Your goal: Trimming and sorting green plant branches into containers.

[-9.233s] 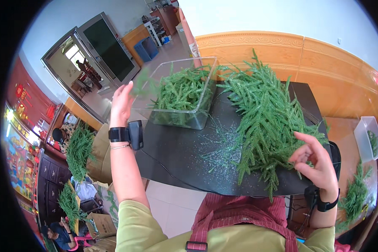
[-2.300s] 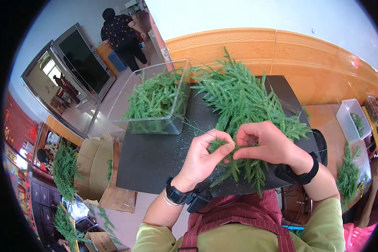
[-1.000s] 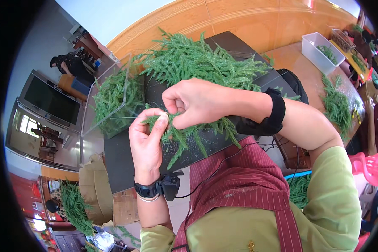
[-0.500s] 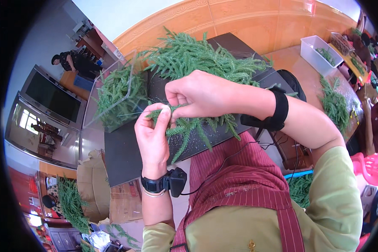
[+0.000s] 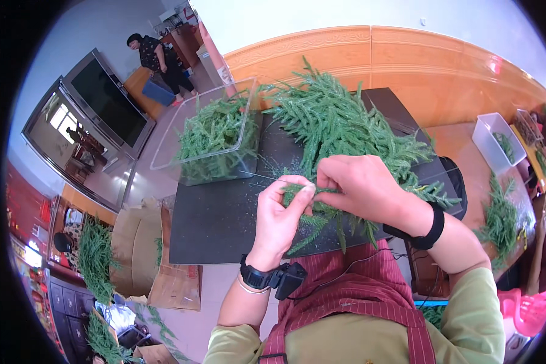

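My left hand [image 5: 274, 219] pinches a green artificial pine sprig [image 5: 312, 227] between thumb and fingers, above the near part of a dark table [image 5: 209, 224]. A thin stem or wire sticks out to the left of that hand. Close against it, my right hand [image 5: 367, 189] has its fingers curled and pressed to the same sprig; its fingertips are partly hidden. Needled fronds hang below both hands. Behind them lies a large heap of pine sprigs [image 5: 340, 115]. A clear plastic bin [image 5: 164, 165] of more sprigs stands at the left of the table.
An orange panelled wall [image 5: 418, 60] bounds the far side. At right are a white tub [image 5: 481, 136], loose sprigs [image 5: 500, 212] and a pink chair [image 5: 531, 309]. Cardboard boxes [image 5: 136, 249] stand on the floor at left. Another person [image 5: 158, 60] stands at far left.
The view has shifted, so the table and hands sit lower and further right. Both hands still grip the sprig close together. The person at far left now stands more upright.
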Available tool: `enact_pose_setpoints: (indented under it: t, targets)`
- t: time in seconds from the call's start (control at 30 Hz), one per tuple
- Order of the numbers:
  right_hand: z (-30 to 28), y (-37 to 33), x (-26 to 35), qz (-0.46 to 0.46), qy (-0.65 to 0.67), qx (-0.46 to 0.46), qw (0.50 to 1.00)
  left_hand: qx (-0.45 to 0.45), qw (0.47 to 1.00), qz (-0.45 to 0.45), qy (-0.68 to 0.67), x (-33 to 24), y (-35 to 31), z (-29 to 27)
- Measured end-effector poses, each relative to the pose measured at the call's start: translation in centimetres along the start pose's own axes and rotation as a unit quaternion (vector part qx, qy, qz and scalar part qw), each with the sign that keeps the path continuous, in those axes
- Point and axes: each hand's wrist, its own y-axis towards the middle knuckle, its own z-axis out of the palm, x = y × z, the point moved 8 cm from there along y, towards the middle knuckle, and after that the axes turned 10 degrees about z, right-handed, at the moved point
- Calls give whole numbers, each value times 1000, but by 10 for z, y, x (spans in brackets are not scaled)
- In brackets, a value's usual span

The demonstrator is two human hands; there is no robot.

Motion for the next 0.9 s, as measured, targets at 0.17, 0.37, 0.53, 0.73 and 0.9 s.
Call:
enact_pose_setpoints:
  t: [0.17,0.37,0.53,0.73,0.9]
  targets:
    - [2,17,-9,-11,-35,-15,999,-12,1000,-11,4,6,21,-5]
    - [9,40,-21,-40,-162,-116,979,-52,998,13,-29,11,48,-13]
    - [34,45,-72,168,130,163,964,-42,994,97,13,12,58,-21]
    - [47,23,-95,268,502,141,810,19,982,146,115,21,56,-7]
    - [55,29,-102,275,527,109,796,28,959,202,195,19,65,-11]
